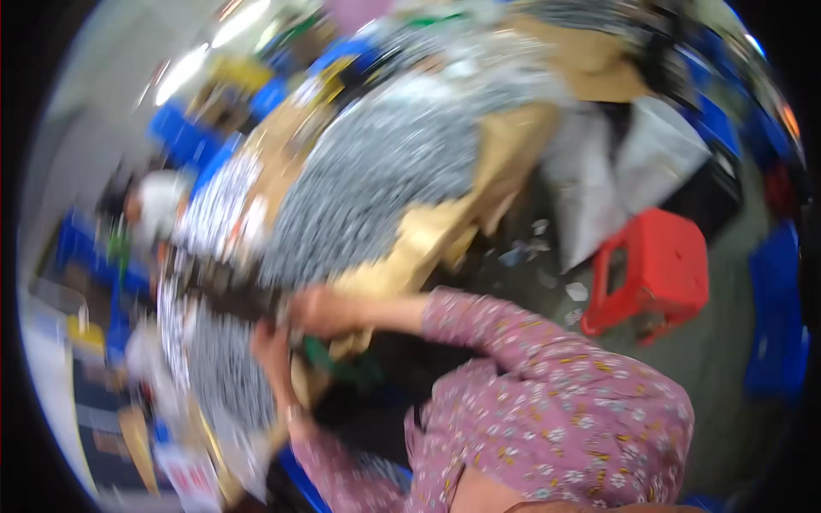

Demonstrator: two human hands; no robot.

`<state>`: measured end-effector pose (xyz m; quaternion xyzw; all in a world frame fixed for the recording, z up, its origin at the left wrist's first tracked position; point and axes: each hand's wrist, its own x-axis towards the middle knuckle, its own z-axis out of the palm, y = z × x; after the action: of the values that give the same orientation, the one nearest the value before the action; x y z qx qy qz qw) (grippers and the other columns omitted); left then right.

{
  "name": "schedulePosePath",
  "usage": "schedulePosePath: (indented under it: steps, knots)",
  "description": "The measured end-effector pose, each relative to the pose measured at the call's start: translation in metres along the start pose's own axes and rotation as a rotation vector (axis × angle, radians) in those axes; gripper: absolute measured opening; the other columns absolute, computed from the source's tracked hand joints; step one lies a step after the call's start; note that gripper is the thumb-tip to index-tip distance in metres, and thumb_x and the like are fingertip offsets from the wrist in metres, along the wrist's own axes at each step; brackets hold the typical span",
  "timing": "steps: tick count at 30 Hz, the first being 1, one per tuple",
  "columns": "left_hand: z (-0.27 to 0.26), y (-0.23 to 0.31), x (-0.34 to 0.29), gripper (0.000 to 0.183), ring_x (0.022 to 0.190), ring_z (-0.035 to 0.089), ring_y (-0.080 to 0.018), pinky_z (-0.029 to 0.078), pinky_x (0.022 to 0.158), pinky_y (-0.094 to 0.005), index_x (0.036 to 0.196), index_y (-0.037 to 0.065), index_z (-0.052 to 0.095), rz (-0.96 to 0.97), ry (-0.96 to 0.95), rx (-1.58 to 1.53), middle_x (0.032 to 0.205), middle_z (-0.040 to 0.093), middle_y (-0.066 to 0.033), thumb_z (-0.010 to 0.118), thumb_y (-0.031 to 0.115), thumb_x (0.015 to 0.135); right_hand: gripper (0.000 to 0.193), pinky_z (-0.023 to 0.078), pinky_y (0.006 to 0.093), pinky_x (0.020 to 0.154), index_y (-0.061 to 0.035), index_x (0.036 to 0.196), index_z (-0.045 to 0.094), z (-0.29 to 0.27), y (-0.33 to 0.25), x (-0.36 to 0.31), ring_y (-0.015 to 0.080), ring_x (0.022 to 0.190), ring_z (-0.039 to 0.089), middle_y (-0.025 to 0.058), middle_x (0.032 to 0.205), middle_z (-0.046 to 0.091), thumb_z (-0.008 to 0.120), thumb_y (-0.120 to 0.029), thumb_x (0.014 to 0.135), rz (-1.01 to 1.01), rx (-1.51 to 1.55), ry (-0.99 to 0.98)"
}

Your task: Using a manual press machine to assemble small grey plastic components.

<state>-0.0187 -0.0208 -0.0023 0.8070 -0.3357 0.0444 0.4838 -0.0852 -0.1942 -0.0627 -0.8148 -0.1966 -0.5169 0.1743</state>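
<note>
Motion smears the view. My right hand [325, 312] is curled closed at the near edge of the worktable, its fingertips pointing left. Just below and left of it, my left hand [272, 350] reaches up with bent fingers, almost touching the right. Whatever lies between the fingertips is too small and blurred to make out. Beyond both hands is a dark object [231, 295], perhaps a bench tool, its shape unclear. Grey slender pieces form a large heap [368, 179] beyond my right hand, and a smaller grey heap [224, 368] lies left of my left hand.
Brown paper [410, 244] lies under the large heap and hangs over the table edge. A red plastic stool [654, 269] stands on the floor to the right, near white sacks [590, 179]. Blue bins [184, 137] are at the far left. Another person [158, 201] is across the table.
</note>
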Motion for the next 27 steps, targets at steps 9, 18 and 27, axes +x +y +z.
schedulePosePath:
  steps: [9, 18, 27]
  knots:
    - [-0.021, -0.024, -0.007, 0.010, 0.061, 0.056, -0.0043, 0.044, 0.054, -0.0230, 0.087, -0.003, 0.072, -0.128, -0.035, -0.098, 0.071, 0.069, -0.0009, 0.074, 0.006, 0.082, 0.031, 0.057, 0.0392, 0.083, -0.0017, 0.113, 0.070, -0.007, 0.000, 0.007, 0.0307, 0.098, 0.067, 0.0113, 0.114, 0.067, 0.074, -0.016, 0.086, 0.057, 0.167, -0.141]
    - [-0.018, -0.008, 0.001, 0.008, 0.061, 0.051, -0.0019, 0.039, 0.054, -0.0213, 0.084, -0.002, 0.070, -0.140, -0.115, -0.050, 0.067, 0.062, 0.0039, 0.074, 0.005, 0.084, 0.029, 0.054, 0.0398, 0.085, -0.0003, 0.112, 0.068, -0.014, -0.001, 0.006, 0.0305, 0.100, 0.065, 0.0122, 0.113, 0.064, 0.073, -0.017, 0.088, 0.077, 0.168, -0.174]
    - [-0.023, -0.019, 0.011, 0.009, 0.066, 0.054, -0.0038, 0.043, 0.058, -0.0230, 0.082, -0.004, 0.068, -0.113, -0.190, -0.056, 0.073, 0.064, 0.0025, 0.074, 0.003, 0.081, 0.025, 0.054, 0.0407, 0.084, -0.0027, 0.109, 0.070, -0.014, 0.002, 0.009, 0.0300, 0.098, 0.066, 0.0117, 0.112, 0.066, 0.073, -0.017, 0.088, 0.117, 0.201, -0.202]
